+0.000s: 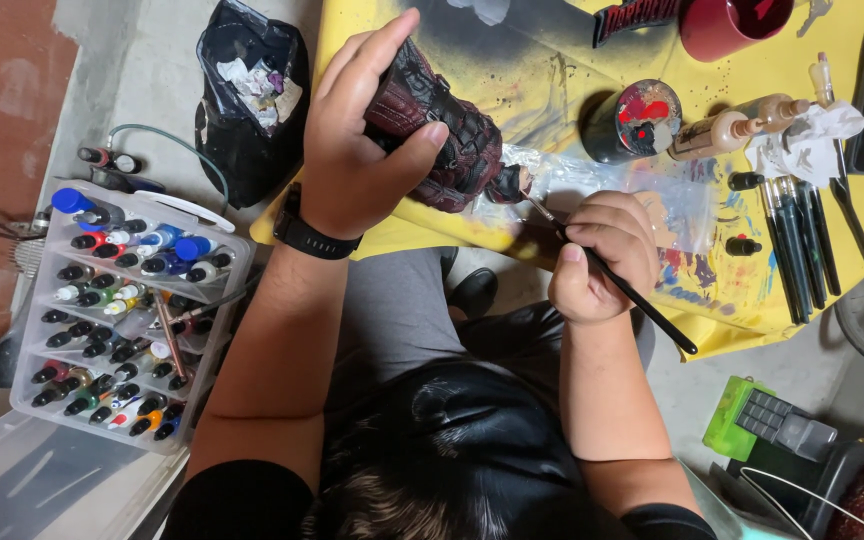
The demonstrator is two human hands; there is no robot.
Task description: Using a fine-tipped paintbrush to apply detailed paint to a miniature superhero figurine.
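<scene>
Your left hand (352, 150) grips one dark red, ridged, textured figure (442, 130) above the yellow, paint-stained counter (512, 110). Your right hand (602, 255) pinches one thin black brush (632, 295), tip at the figure's end. One clear rack (232, 250) holds many dropper bottles.

Bright, even overhead light, soft shadows, sharp focus, slight wide-angle edge distortion.

A dark red, textured figurine (442, 125) lies tilted above the yellow table, with a thin black paintbrush (612, 275) angled toward its lower end.
</scene>
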